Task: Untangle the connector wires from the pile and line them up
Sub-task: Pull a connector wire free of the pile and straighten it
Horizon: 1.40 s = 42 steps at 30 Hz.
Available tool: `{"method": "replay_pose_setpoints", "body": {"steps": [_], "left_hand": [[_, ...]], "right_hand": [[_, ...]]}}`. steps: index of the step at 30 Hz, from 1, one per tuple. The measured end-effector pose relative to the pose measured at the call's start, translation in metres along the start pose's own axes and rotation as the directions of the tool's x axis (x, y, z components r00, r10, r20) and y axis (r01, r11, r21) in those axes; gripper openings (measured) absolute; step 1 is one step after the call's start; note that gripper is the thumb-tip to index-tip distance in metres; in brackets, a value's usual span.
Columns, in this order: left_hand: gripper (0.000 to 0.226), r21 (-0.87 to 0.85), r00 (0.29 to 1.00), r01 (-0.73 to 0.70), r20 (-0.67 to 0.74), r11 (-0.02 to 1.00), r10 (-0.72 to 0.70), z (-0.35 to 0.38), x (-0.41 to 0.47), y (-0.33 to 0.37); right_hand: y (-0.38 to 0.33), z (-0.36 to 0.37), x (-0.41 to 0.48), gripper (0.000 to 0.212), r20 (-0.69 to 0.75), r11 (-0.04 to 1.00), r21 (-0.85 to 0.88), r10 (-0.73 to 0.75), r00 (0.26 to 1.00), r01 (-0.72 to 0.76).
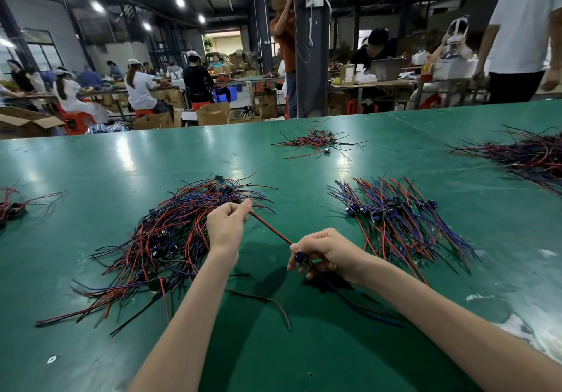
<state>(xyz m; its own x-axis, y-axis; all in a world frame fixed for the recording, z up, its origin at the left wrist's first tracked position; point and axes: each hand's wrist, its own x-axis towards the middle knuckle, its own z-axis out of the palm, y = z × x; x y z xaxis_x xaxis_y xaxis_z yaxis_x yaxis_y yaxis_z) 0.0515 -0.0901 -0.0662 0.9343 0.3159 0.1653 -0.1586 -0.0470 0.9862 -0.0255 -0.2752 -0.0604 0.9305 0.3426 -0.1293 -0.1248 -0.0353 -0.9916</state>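
Observation:
A tangled pile of red, blue and black connector wires (179,239) lies on the green table (304,346), left of centre. My left hand (226,224) pinches the far end of one red-and-black wire (270,229), pulled straight above the table. My right hand (327,251) grips the same wire's blue connector (301,257), and its blue leads (359,306) trail back toward me. To the right lies a group of wires (401,218) laid roughly side by side, connectors in the middle.
A loose dark wire (267,303) lies between my forearms. More wire piles sit at the far centre (319,142), far right (529,157) and left edge (15,206). Beyond the table are people, cardboard boxes and a dark pillar (311,57).

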Motion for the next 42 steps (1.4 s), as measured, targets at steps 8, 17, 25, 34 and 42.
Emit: {"method": "replay_pose_setpoints", "body": {"steps": [8,17,25,34,42], "left_hand": [[0.034,-0.078,0.987,0.146,0.074,0.986,-0.14,0.012,-0.012,0.0],[0.019,-0.033,0.767,0.316,0.597,0.948,-0.235,0.032,-0.039,0.003],[0.017,-0.074,0.867,0.275,0.45,0.959,-0.214,0.03,-0.039,0.005],[0.009,-0.095,0.825,0.333,0.511,0.938,-0.241,0.028,-0.039,0.012],[0.034,0.001,0.801,0.153,0.586,0.988,-0.125,0.029,-0.041,0.005]], "right_hand": [[0.003,0.0,0.002,0.024,-0.03,1.0,0.026,-0.003,1.0,0.003],[0.006,-0.004,0.008,0.02,-0.169,0.993,0.113,-0.02,0.985,0.039],[0.006,-0.002,0.012,0.012,-0.12,0.96,0.28,0.042,0.992,-0.007],[0.011,-0.001,0.013,0.013,-0.224,0.958,0.284,0.035,0.974,0.031],[0.009,-0.001,0.011,0.009,-0.209,0.965,0.261,0.016,0.978,0.04]]}}
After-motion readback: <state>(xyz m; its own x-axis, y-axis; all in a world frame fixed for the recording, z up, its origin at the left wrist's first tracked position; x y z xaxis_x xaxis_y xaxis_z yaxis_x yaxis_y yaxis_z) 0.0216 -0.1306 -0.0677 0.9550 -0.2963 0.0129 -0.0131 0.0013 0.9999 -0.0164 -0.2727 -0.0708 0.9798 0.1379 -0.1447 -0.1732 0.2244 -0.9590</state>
